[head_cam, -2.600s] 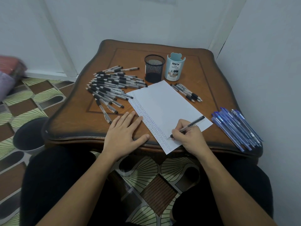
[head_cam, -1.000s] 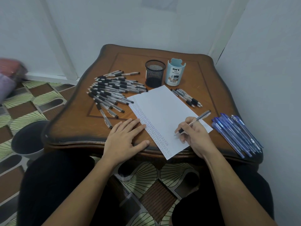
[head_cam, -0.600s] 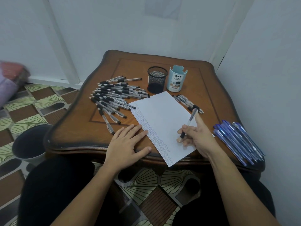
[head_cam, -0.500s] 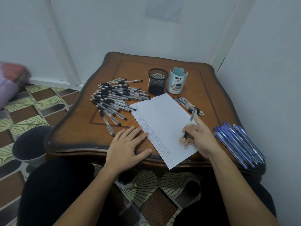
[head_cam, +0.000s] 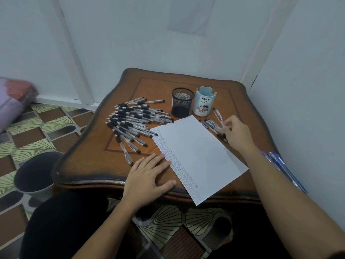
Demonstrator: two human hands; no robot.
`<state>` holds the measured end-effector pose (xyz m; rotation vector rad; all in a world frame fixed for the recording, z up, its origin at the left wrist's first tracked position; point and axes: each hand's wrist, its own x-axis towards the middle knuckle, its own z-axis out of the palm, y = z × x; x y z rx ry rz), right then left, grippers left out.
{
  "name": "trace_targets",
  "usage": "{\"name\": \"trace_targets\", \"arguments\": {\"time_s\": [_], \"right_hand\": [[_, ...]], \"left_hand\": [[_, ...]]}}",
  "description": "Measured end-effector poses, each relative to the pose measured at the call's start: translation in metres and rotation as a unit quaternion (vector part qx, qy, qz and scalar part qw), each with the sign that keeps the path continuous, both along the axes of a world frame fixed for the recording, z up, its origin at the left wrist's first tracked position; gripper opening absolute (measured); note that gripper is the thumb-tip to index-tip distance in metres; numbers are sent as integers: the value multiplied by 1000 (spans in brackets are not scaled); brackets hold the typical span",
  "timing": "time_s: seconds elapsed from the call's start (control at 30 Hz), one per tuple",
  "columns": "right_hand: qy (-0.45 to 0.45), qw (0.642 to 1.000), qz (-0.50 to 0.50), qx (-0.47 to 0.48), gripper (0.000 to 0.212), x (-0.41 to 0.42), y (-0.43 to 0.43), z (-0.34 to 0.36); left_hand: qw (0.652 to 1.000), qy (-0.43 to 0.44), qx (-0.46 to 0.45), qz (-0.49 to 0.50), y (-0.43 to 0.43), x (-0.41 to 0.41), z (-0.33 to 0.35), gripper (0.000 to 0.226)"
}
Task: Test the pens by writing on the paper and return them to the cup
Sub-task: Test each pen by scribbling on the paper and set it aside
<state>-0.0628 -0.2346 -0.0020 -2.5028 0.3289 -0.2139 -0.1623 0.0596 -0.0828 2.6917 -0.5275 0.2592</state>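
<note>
A white paper (head_cam: 196,152) lies slanted on the wooden table (head_cam: 89,165), with rows of small marks along its left edge. My left hand (head_cam: 147,176) rests flat at the paper's near left edge. My right hand (head_cam: 237,133) pinches a clear pen with a black grip (head_cam: 218,115) over a small group of pens (head_cam: 210,125) right of the paper. A black mesh cup (head_cam: 182,101) and a light blue cup (head_cam: 204,101) stand behind the paper.
A big pile of black-grip pens (head_cam: 134,122) fans out left of the paper. Blue pens (head_cam: 281,165) lie at the table's right edge, partly behind my forearm. A dark bin (head_cam: 35,172) stands on the patterned floor at left. Walls close in behind and right.
My right hand lifted the pen off the paper and carried it away to the right, over the small group of pens. My left hand stayed flat. The view tilted up.
</note>
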Motion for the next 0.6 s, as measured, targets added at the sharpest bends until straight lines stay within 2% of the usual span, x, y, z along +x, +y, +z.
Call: {"name": "trace_targets", "arguments": {"time_s": [0.13, 0.33, 0.4, 0.47, 0.53, 0.6], "right_hand": [[7, 994, -56, -89, 9, 30, -4, 2], [134, 976, -43, -163, 23, 49, -13, -12], [127, 970, -64, -196, 22, 51, -4, -10], [66, 961, -70, -260, 20, 53, 11, -6], [-8, 966, 21, -258, 21, 56, 33, -5], [-9, 977, 170, -126, 19, 54, 64, -6]], "left_hand": [[1000, -2, -12, -1, 0, -1, 1, 74], [1000, -5, -17, 2, 0, 0, 0, 67], [1000, -5, -20, 3, 0, 0, 0, 66], [1000, -7, -23, 4, 0, 1, 0, 66], [1000, -5, -22, 4, 0, 1, 0, 67], [1000, -4, -23, 5, -1, 1, 0, 67]]}}
